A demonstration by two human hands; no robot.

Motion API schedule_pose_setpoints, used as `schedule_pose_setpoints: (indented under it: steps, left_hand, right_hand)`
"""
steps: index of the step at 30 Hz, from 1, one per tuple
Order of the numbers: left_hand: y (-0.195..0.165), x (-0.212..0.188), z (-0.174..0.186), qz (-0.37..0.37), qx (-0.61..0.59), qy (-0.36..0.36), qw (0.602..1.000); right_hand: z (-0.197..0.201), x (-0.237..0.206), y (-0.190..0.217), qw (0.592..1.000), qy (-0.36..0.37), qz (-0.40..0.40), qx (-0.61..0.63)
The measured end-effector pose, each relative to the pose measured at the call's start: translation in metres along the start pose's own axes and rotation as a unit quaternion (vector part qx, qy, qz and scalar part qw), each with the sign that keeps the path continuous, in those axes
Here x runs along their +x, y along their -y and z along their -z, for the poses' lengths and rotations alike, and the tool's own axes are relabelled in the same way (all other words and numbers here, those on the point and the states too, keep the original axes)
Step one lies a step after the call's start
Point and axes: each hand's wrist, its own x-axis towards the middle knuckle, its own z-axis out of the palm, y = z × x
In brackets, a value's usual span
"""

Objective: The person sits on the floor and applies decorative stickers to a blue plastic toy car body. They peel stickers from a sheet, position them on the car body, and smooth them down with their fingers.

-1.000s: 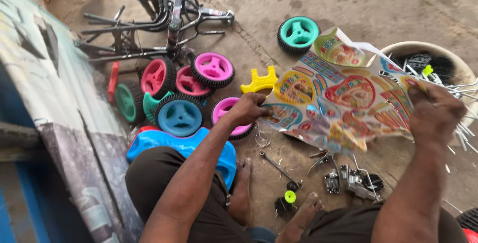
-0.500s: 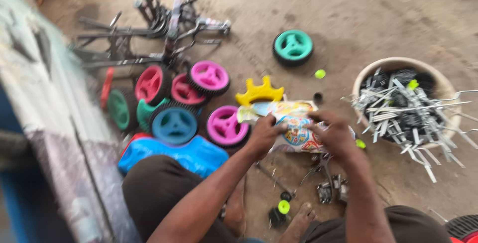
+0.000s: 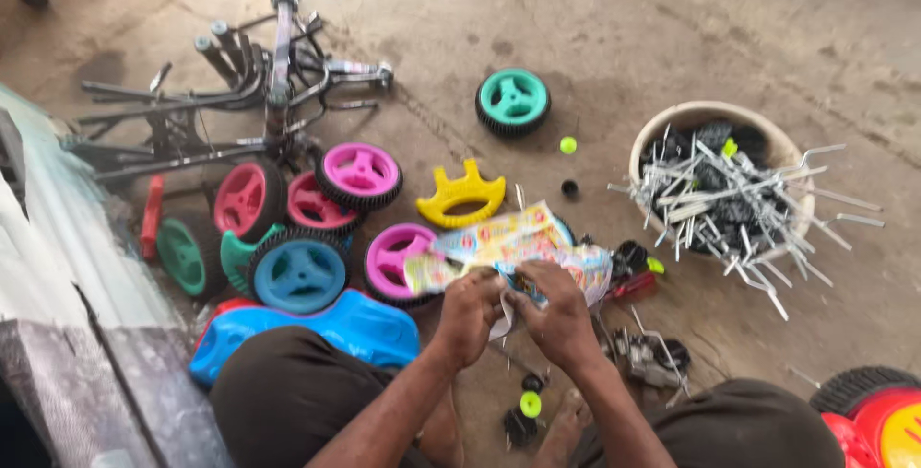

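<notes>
Between both hands, low in the middle of the view: a crumpled printed plastic sheet (image 3: pixel 508 247), glossy, many-coloured, folded into a loose bundle. Left hand (image 3: pixel 467 317) closed on its near edge, fingers (image 3: pixel 480 286) curled tight over the film. Right hand (image 3: pixel 554 313) likewise clenched on the sheet, touching the left, with a white strip hanging between them.

Just beyond the bundle, on the rough concrete floor (image 3: pixel 652 27): a yellow plastic crown-shaped piece (image 3: pixel 460 198), smooth, with rounded prongs. Left of that, a cluster of toy wheels with black ribbed tyres and bright hubs: a magenta wheel (image 3: pixel 359 174), a blue wheel (image 3: pixel 298 271), a red wheel (image 3: pixel 245 201), crowded together and touching. Near the left knee, a glossy blue moulded plastic body (image 3: pixel 355 326). Further back, alone with bare floor all around, a teal wheel (image 3: pixel 513 101). Top left, a tangle of dark metal frames (image 3: pixel 259 94), tubular and angular.

Right of the hands, a round pale basin (image 3: pixel 652 137) heaped with thin bent metal rods (image 3: pixel 739 209), ends bristling out past the rim. Small black and green caps scattered nearby. Open floor widest at the top and right; tight among wheels on the left.
</notes>
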Motion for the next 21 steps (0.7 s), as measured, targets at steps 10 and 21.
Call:
schedule_pose_setpoints:
  steps: [10, 21]
  left_hand:
    - [0.008, 0.0, 0.003, -0.101, 0.144, -0.001, 0.985]
    - [0.019, -0.001, -0.002, -0.116, 0.132, -0.08, 0.981]
  right_hand:
    - [0.001, 0.004, -0.003, 0.998, 0.03, -0.032, 0.044]
    - [-0.014, 0.001, -0.008, 0.999, 0.023, -0.025, 0.013]
